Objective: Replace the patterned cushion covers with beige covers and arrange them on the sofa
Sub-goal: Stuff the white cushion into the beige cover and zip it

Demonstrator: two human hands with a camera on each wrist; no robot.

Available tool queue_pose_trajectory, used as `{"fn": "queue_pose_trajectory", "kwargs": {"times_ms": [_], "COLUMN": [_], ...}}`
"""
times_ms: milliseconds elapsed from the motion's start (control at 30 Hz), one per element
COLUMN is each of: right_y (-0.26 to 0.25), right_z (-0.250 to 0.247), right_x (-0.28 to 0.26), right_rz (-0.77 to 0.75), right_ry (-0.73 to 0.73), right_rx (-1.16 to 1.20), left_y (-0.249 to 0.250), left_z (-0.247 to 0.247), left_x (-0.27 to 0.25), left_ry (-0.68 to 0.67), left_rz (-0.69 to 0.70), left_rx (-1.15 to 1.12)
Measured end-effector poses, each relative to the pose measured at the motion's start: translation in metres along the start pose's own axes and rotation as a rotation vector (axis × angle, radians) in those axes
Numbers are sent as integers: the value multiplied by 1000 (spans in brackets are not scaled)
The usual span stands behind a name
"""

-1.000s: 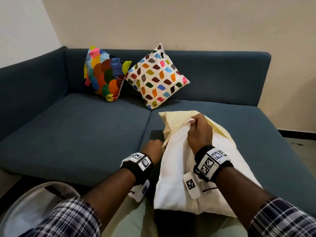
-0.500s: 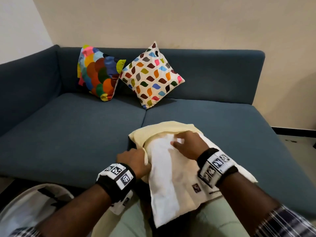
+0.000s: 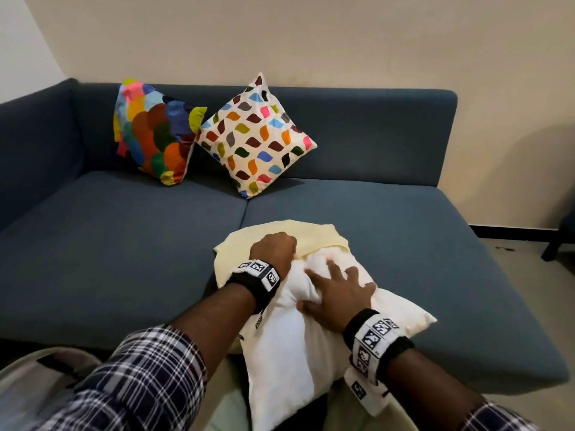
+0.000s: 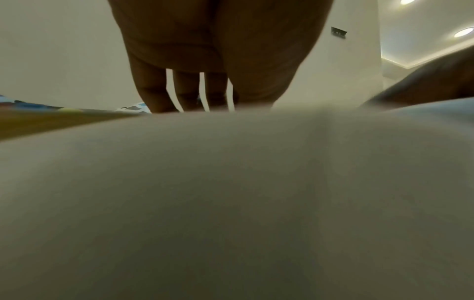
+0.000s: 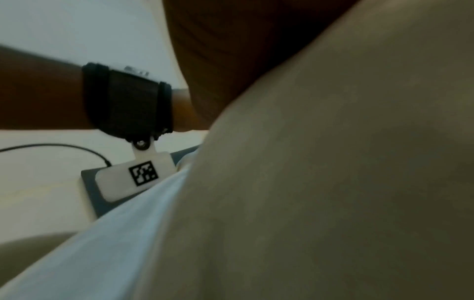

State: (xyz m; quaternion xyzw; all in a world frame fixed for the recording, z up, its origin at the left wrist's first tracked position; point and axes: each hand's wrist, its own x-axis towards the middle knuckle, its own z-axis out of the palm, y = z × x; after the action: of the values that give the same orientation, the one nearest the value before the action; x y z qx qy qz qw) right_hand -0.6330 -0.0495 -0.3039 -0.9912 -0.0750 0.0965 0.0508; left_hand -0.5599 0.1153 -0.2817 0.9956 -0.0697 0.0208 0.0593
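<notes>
A white cushion insert [image 3: 286, 353] lies across my lap and the sofa's front edge. Its far end sits in the mouth of a pale beige cover [image 3: 314, 233]. My left hand [image 3: 275, 248] is curled in a fist and grips the cover's edge beside the insert. My right hand [image 3: 334, 295] presses on the insert with spread fingers, bunching the fabric. Two patterned cushions lean on the backrest: a scale-print one [image 3: 155, 132] and a leaf-print one [image 3: 255, 138]. The left wrist view shows fingers [image 4: 184, 89] dropping behind blurred fabric [image 4: 231, 192]; their tips are hidden.
The blue sofa [image 3: 124, 244] has bare seat to the left and right of the cushion. A pale bag [image 3: 28, 387] sits on the floor at lower left. A dark furniture leg [image 3: 555, 247] stands at the far right by the wall.
The insert has been pushed forward and down onto the seat. My left hand moved forward onto the cover's edge. My right hand let go of the cover and spread flat on the insert.
</notes>
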Motion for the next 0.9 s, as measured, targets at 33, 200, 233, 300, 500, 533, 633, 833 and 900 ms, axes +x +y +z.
{"fn": "queue_pose_trajectory", "kwargs": {"times_ms": [33, 200, 233, 300, 500, 533, 633, 833, 900], "right_y": [-4, -4, -3, -7, -38, -39, -30, 22, 46], "right_z": [2, -9, -14, -20, -14, -9, -7, -18, -26], "right_x": [3, 19, 20, 21, 34, 38, 44, 42, 57], "right_rz": [-17, -71, -64, -25, 41, 61, 61, -261, -100], "right_ry": [27, 259, 333, 454, 575, 508, 246, 102, 324], "right_rx": [-16, 255, 283, 287, 236, 222, 437, 410, 560], "left_y": [1, -1, -4, -8, 3, 10, 22, -48, -62], "left_z": [3, 7, 2, -10, -39, -40, -30, 7, 15], "left_x": [1, -3, -6, -13, -27, -31, -40, -32, -37], "left_ry": [-15, -38, -20, 7, 60, 39, -50, 58, 33], "left_rz": [11, 85, 94, 114, 271, 313, 372, 43, 16], "left_rx": [9, -255, -302, -374, -715, -766, -674, -354, -330]}}
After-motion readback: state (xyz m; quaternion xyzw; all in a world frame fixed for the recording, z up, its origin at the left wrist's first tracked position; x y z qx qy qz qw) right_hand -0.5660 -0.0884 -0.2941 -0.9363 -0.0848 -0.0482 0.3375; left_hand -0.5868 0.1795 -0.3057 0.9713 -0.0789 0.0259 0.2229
